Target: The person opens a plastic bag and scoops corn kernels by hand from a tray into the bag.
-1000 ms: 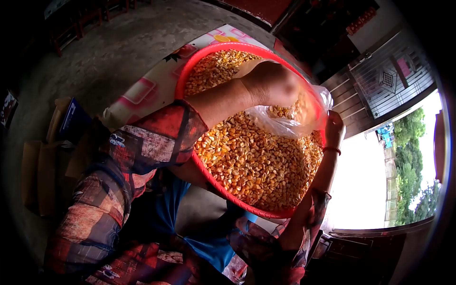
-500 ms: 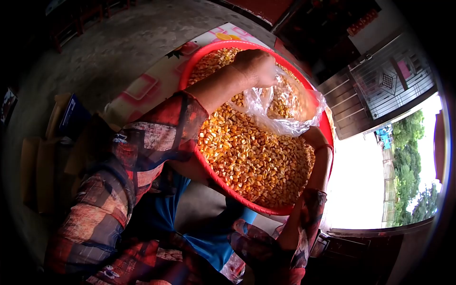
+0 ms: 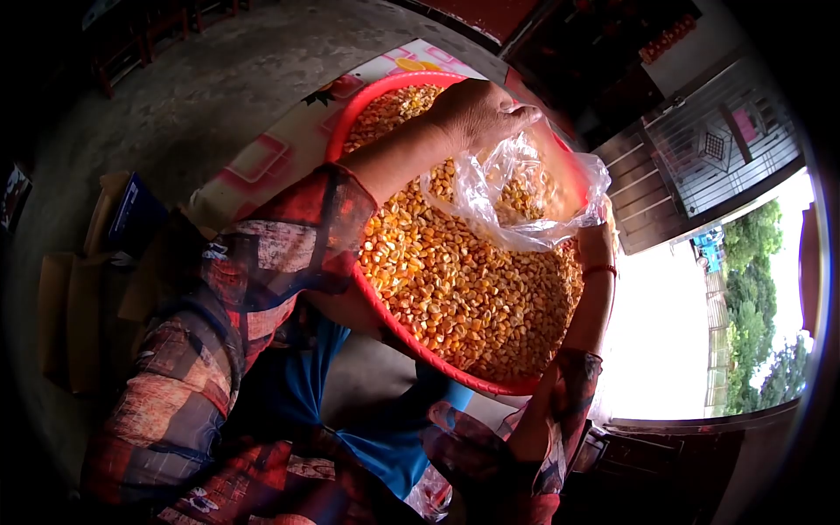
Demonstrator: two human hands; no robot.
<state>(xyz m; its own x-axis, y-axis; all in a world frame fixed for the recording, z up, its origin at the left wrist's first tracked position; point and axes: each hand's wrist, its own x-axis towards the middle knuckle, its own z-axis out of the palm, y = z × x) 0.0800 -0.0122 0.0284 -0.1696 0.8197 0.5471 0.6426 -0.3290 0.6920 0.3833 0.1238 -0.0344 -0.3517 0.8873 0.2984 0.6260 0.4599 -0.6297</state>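
A clear plastic bag (image 3: 542, 234) with corn kernels inside lies over a wide red basin (image 3: 385, 325) filled with loose corn kernels (image 3: 455, 289). My left hand (image 3: 483, 115) reaches across the basin, its fingers closed on the bag's upper edge. On the basin's right side, my right hand (image 3: 598, 229) is at the other edge of the bag, gripping it; its fingers are mostly hidden behind the plastic. Between the two hands the bag is spread, with its near edge hanging in folds above the corn.
Beneath the basin is a table with a pink-patterned cover (image 3: 262, 162). Cardboard boxes (image 3: 74, 306) stand on the floor at left, one with a blue panel (image 3: 140, 210). A metal gate (image 3: 709, 149) and a bright doorway are on the right. My knees in blue trousers (image 3: 385, 446) are below.
My left hand has risen slightly and turned, drawing the bag's edge up. My right hand has shifted up and right along with its side of the bag.
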